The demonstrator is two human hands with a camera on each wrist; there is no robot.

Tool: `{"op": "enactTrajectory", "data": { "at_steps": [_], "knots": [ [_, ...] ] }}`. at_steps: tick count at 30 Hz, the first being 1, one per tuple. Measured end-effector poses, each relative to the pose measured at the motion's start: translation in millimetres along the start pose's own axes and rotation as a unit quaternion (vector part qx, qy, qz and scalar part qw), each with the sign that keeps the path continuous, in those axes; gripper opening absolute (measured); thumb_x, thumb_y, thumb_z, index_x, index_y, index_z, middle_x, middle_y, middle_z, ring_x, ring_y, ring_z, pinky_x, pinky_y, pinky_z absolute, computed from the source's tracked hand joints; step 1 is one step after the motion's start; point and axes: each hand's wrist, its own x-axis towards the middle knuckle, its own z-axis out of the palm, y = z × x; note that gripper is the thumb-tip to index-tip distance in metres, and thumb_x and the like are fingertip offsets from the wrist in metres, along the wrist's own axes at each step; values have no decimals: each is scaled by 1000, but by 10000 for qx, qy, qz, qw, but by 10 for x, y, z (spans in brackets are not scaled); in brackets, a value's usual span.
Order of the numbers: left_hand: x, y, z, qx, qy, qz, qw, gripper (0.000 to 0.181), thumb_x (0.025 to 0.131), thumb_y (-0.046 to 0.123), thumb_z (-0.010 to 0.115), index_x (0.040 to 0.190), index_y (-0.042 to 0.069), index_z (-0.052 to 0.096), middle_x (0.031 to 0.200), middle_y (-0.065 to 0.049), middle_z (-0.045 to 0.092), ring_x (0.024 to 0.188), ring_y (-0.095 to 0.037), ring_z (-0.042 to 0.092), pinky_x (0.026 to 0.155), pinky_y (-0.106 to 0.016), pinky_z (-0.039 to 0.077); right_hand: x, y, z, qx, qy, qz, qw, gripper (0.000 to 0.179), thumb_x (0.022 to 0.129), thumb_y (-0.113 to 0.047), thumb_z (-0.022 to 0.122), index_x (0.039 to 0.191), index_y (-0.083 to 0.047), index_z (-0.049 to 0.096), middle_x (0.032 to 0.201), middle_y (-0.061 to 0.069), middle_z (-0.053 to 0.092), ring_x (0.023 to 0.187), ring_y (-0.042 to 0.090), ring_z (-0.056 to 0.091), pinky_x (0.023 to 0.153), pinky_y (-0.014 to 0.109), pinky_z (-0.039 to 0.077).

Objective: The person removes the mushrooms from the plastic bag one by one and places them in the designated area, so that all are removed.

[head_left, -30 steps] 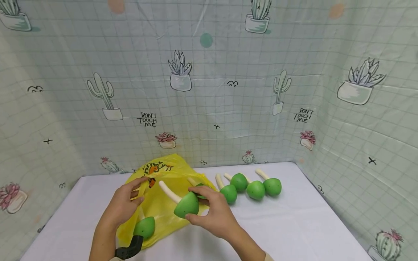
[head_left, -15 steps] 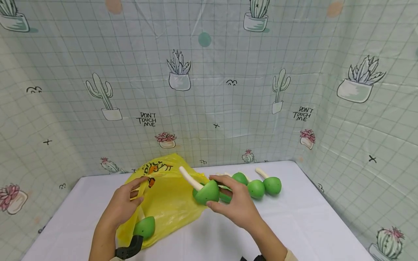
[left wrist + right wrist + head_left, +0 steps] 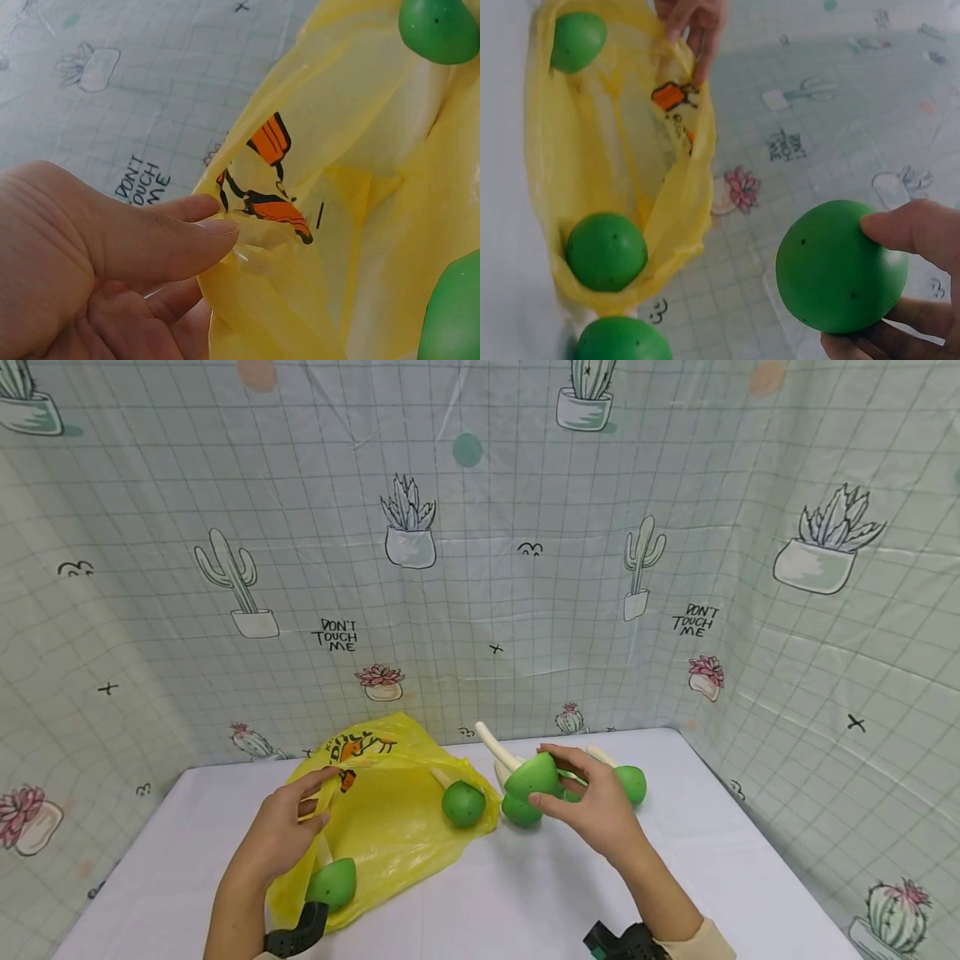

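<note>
My left hand (image 3: 288, 822) pinches the upper edge of a yellow plastic bag (image 3: 390, 835) between thumb and fingers, as the left wrist view shows close up. The bag's mouth gapes toward me. Inside it lie two green-capped toy mushrooms with pale stems, one mushroom (image 3: 332, 883) at the near left and another mushroom (image 3: 463, 803) at the right. To the right of the bag, my right hand (image 3: 596, 802) grips a third toy mushroom (image 3: 534, 776) by its green cap, raised, with the stem pointing up and left. In the right wrist view, thumb and fingers curl around the dotted cap (image 3: 840, 266).
More toy mushrooms lie on the white table right of the bag; one mushroom (image 3: 521, 812) is beside the bag's edge, and another mushroom (image 3: 632, 785) shows behind my right hand. A cactus-print cloth (image 3: 450, 610) surrounds the white tabletop (image 3: 465, 918) at the back and sides.
My right hand has moved right and slightly up with its toy mushroom, from in front of the bag's mouth to over the mushrooms on the table. My left hand stays at the bag's edge.
</note>
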Motion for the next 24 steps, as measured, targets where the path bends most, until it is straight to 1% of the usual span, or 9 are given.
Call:
{"op": "enactTrajectory", "data": {
  "at_steps": [7, 11, 16, 17, 19, 24],
  "knots": [
    [-1, -5, 8, 18, -32, -6, 10000, 64, 99, -10, 62, 159, 4, 44, 161, -32, 36, 138, -57, 45, 104, -60, 53, -30, 152, -141, -107, 140, 373, 9991, 65, 85, -3, 86, 144, 1, 59, 143, 18, 60, 137, 36, 55, 108, 31, 51],
    [2, -1, 12, 7, -37, -18, 10000, 65, 99, -11, 62, 159, 4, 44, 161, -32, 35, 138, -58, 45, 105, -61, 52, -48, 260, -205, -211, 252, 436, 9985, 65, 85, -4, 87, 143, 4, 59, 145, 21, 59, 135, 37, 56, 108, 31, 52],
    [3, 7, 13, -57, -38, -39, 10000, 65, 98, -11, 62, 159, 3, 43, 161, -32, 35, 139, -58, 44, 106, -62, 51, -82, 383, -264, -376, 399, 485, 9973, 64, 83, -1, 87, 141, 9, 59, 155, 26, 49, 135, 39, 57, 107, 33, 53],
    [4, 8, 13, -62, -43, -46, 10000, 65, 98, -12, 62, 159, 3, 43, 161, -32, 35, 139, -58, 44, 106, -62, 50, -89, 402, -272, -427, 423, 502, 9969, 64, 83, 0, 87, 140, 9, 59, 155, 26, 49, 135, 39, 57, 106, 33, 53],
    [10, 11, 14, -61, -44, -77, 9999, 65, 98, -12, 62, 159, 4, 43, 161, -32, 35, 139, -58, 44, 106, -62, 51, -106, 438, -284, -533, 456, 568, 9959, 64, 83, 0, 87, 140, 9, 60, 153, 25, 51, 134, 39, 58, 106, 33, 53],
    [25, 9, 15, -30, -47, -102, 9999, 66, 99, -11, 62, 160, 5, 43, 162, -32, 35, 139, -58, 44, 106, -63, 50, -147, 517, -299, -743, 484, 794, 9929, 65, 83, -2, 87, 141, 6, 60, 142, 23, 60, 133, 39, 58, 107, 33, 53]
  ]
}}
